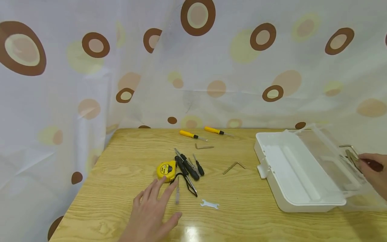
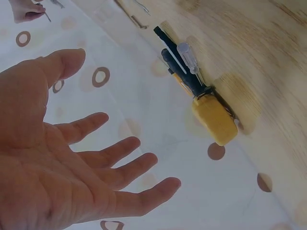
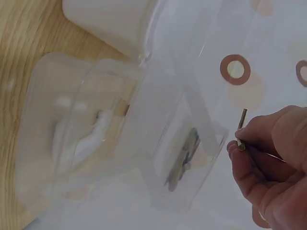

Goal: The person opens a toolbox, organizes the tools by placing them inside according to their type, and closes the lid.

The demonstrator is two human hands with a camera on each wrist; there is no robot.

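At the right edge of the head view my right hand [image 1: 374,168] pinches a small L-shaped hex key [image 3: 243,122] between thumb and fingers. It is beside the raised clear lid [image 1: 332,161] of a white plastic box [image 1: 272,183]. Several small dark metal pieces [image 3: 182,160] lie in a compartment of that lid. With fingers spread, my left hand [image 1: 149,211] hovers over the wooden table, holding nothing. Just beyond its fingertips are a yellow tape measure [image 1: 165,169] with a black strap and a clear-handled screwdriver [image 1: 177,198].
Several black-handled screwdrivers [image 1: 193,173] lie bunched beside the tape measure. Two yellow-handled screwdrivers [image 1: 188,134] lie near the back edge. Two more hex keys [image 1: 234,167] and a flat open-ended wrench [image 1: 210,204] lie across the tabletop [image 1: 121,158]. A dotted curtain [image 1: 169,84] hangs behind.
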